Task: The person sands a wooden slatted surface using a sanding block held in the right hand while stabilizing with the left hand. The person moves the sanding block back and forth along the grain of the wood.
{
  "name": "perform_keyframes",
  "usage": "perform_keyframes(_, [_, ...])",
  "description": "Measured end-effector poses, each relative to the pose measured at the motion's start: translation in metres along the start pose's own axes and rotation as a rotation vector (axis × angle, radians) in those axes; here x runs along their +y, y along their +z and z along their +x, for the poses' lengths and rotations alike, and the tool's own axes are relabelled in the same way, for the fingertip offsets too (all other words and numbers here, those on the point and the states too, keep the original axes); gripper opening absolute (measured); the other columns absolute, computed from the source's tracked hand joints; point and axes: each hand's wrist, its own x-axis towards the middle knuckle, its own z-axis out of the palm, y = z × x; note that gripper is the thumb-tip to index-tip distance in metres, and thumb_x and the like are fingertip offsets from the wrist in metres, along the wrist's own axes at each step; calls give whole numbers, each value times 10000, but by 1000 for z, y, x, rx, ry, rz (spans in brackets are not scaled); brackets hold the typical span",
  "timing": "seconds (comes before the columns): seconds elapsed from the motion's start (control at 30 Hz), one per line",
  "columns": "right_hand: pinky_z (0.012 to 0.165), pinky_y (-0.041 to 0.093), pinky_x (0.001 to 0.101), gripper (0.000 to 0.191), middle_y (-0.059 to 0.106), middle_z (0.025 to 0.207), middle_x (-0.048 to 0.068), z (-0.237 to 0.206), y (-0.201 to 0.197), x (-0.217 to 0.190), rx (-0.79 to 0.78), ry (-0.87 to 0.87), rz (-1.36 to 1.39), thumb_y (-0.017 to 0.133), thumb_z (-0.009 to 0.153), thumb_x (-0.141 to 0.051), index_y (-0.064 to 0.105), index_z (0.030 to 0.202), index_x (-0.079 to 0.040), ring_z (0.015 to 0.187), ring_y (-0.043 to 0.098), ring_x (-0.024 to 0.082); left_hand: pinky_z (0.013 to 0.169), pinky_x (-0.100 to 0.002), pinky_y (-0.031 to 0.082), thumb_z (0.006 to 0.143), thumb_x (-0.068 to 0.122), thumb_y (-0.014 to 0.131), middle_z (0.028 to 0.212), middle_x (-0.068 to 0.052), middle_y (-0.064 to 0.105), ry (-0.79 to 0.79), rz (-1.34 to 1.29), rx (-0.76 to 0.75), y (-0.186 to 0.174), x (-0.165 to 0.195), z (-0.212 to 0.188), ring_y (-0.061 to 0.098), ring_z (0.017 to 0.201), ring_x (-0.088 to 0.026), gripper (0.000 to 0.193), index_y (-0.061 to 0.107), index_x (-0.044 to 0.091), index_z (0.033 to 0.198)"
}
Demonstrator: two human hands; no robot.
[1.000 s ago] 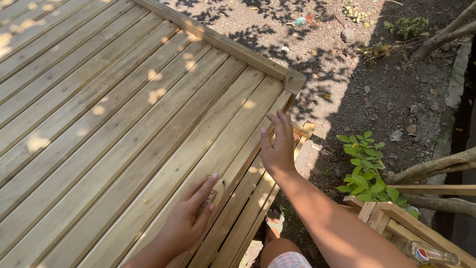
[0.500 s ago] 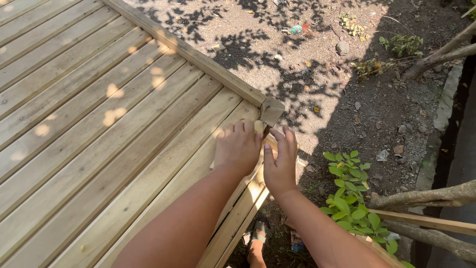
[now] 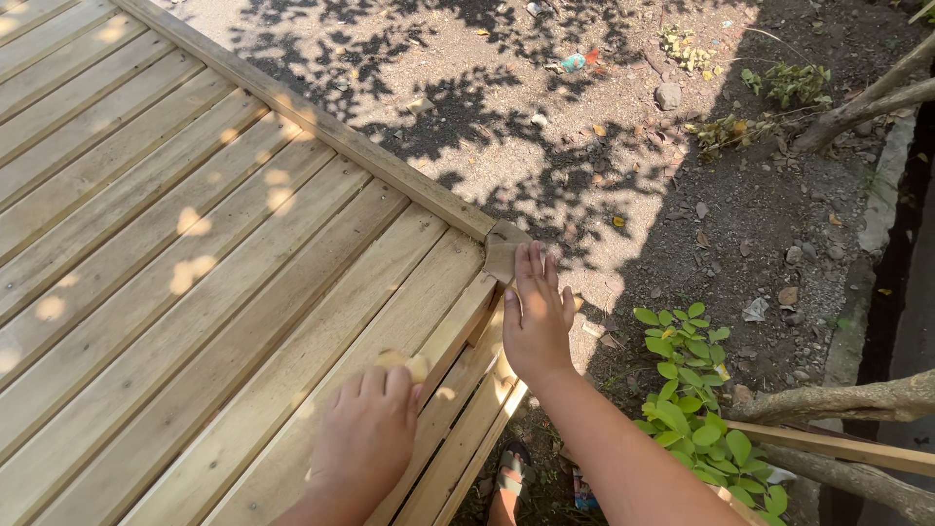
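Observation:
A pale wooden slatted platform [image 3: 195, 253] fills the left of the view. At its far right corner lies a small brown sheet like sandpaper [image 3: 502, 255]. My right hand [image 3: 536, 317] lies flat on the corner, its fingertips pressing on that sheet. My left hand [image 3: 365, 429] rests palm down on the planks nearer to me, fingers together. A small yellowish patch [image 3: 407, 363] shows at its fingertips; I cannot tell if it is a held thing or a spot of sunlight.
Bare dirt ground [image 3: 604, 146] with stones and dry leaves lies beyond the platform's edge. A green leafy plant [image 3: 691, 390] and rough branches [image 3: 838, 399] stand at the right. A sandalled foot [image 3: 508, 477] shows below the platform's edge.
My left hand has drawn back from the corner toward me along the planks. My right hand has slid forward onto the brown sheet at the corner.

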Motion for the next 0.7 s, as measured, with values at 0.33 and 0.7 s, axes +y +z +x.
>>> perform_keyframes(0.33, [1234,161,539,474,436,1624,106,4,8,0,182,-62,62,409,1075,-238,542,1509,-101,1561,252,364,795,-431,492,1049,343,458,944,-100,651,62,-2,61,15,16,42,637,870,-270,282,566,86,1002])
perform_keyframes(0.7, [1221,266,483,440,507,1583,122,4,-3,-3,211,-116,32,446,1061,-214,587,1456,-82,1528,354,363,797,-422,494,1035,328,469,968,-100,645,84,55,184,11,55,106,635,911,-278,248,563,98,1030])
